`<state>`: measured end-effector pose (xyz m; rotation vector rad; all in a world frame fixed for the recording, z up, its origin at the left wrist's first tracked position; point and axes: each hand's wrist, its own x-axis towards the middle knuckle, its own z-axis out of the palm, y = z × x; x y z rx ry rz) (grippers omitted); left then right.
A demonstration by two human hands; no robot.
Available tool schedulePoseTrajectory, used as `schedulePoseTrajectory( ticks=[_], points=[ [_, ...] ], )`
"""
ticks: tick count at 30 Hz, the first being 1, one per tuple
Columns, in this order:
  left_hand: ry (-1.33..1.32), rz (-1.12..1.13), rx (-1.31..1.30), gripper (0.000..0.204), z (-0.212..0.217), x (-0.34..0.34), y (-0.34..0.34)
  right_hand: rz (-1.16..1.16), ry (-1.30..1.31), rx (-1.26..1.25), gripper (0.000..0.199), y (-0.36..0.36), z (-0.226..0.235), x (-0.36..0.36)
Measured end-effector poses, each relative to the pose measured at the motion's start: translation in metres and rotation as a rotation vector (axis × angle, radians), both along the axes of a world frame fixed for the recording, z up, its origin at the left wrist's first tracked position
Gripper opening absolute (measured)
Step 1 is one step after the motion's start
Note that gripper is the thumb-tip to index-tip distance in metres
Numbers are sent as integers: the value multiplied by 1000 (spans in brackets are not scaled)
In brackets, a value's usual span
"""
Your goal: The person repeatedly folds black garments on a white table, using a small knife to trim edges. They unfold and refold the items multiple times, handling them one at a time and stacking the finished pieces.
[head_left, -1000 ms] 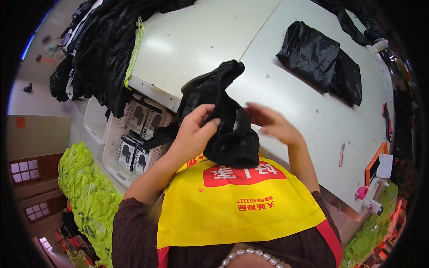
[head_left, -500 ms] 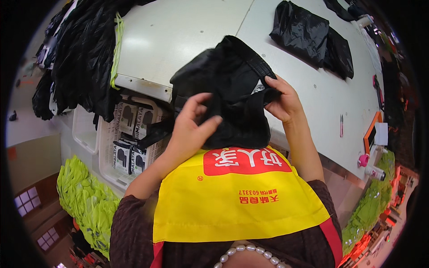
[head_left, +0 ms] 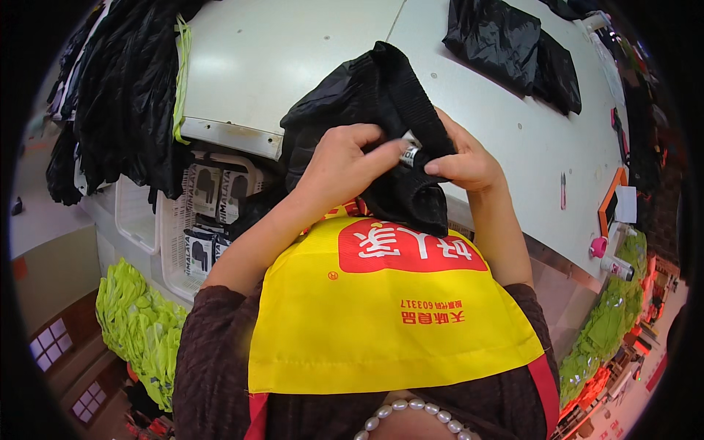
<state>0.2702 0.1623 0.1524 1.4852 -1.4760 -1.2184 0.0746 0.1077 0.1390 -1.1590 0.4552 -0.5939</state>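
Observation:
A black garment with a ribbed elastic band is held up in front of me, at the near edge of the white table. A small white label sits inside the band. My left hand is closed at the label, thumb and fingers pinching it. Around the band, on its right side, my right hand is closed, its thumb resting close to the label. The lower part of the garment hangs over my yellow apron, and some of its folds are hidden behind my left hand and forearm.
Black folded shiny garments lie at the table's far right. More black clothing hangs over the left side. White baskets below hold flat printed packets. Tweezers and an orange frame are at right; neon-yellow cloth is lower left.
My left hand has moved right and up to the label and closed on it. My right hand has shifted its grip along the band, and the garment has turned slightly.

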Motion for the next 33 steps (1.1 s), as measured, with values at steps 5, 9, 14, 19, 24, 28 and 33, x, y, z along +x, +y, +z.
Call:
schedulePoseTrajectory(
  ticks=[5,9,14,19,24,28,33],
  points=[
    [193,108,-16,31,-15,2,-5,-59,439,-218,49,4,26,-4],
    [124,95,2,29,-15,2,-9,-143,557,-133,28,3,24,-5],
    [-197,-13,5,68,-4,-8,-9,-447,131,311,24,4,-1,3],
    [-268,-58,80,71,-2,-20,-4,-582,-4,638,22,4,-2,13],
    [-109,14,90,63,-20,-18,-1,-543,-9,617,24,3,-9,5],
    [38,49,57,46,-27,-16,2,-513,-10,608,25,4,-5,2],
    [110,79,8,32,-20,-16,2,-502,-4,648,26,3,-10,1]
  ],
)
